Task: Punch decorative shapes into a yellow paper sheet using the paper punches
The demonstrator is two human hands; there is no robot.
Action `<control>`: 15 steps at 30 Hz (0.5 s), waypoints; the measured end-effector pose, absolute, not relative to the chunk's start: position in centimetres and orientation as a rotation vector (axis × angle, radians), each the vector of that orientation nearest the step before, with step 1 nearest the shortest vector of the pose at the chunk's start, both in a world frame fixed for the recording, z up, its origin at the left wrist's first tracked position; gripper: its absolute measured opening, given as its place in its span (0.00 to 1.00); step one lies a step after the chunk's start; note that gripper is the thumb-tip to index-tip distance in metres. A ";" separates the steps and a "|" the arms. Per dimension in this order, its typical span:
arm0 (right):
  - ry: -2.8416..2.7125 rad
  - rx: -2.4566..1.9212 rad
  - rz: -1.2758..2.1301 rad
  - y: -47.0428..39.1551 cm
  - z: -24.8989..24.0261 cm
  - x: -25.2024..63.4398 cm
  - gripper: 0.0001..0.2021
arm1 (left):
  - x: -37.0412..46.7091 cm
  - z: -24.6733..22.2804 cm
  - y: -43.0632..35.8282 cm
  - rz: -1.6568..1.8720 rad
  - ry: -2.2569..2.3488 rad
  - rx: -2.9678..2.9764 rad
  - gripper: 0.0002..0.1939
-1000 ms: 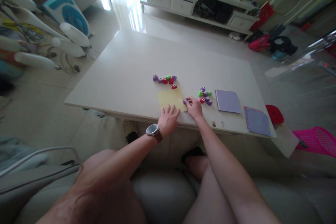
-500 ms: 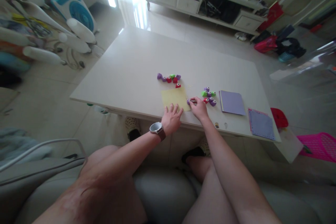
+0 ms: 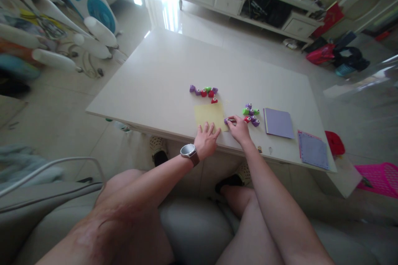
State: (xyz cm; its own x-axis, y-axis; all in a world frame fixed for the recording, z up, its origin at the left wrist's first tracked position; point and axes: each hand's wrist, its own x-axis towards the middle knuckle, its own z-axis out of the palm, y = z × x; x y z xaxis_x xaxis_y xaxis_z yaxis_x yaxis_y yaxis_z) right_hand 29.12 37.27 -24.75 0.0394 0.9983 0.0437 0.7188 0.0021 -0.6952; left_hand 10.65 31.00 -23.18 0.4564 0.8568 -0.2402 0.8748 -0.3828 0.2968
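My left hand [image 3: 207,141] lies with fingers spread on the near part of a yellow sheet of paper [image 3: 209,112]. At the sheet's right edge, my right hand [image 3: 240,130] grips a small purple craft punch [image 3: 226,121]; its fingers partly cover the punch. Just beyond the sheet sits a cluster of purple, green and red punches, including a red punch [image 3: 214,100] near its far edge. To the right of my right hand is another group, with a green punch [image 3: 245,111] among purple and red ones.
A stack of purple paper [image 3: 278,123] and a bluish-purple pad [image 3: 313,149] lie on the right of the white table [image 3: 161,70]. Two small stickers or cut-outs, one of them a cartoon figure [image 3: 260,149], are near the front edge. My knees are below that edge.
The view has shifted slightly, so the table and its contents appear a little farther right. Both hands keep nearly the same places at the yellow paper, the right still holding the punch.
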 end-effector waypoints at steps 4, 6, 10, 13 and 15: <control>-1.710 -1.727 0.669 37.2 -24.8 28.7 0.07 | 10.7 -23.1 31.0 -0.059 1.459 2.338 0.37; -1.690 -1.721 0.679 37.3 -24.9 28.6 0.07 | 10.7 -23.1 31.0 -0.065 1.461 2.334 0.36; -1.652 -1.728 0.701 37.3 -24.9 28.6 0.09 | 10.7 -23.2 31.1 -0.062 1.458 2.331 0.37; -1.615 -1.724 0.712 37.3 -24.9 28.6 0.10 | 10.7 -23.2 31.1 -0.050 1.459 2.325 0.37; -1.584 -1.727 0.715 37.4 -25.1 28.5 0.11 | 10.7 -23.2 31.1 -0.047 1.461 2.318 0.36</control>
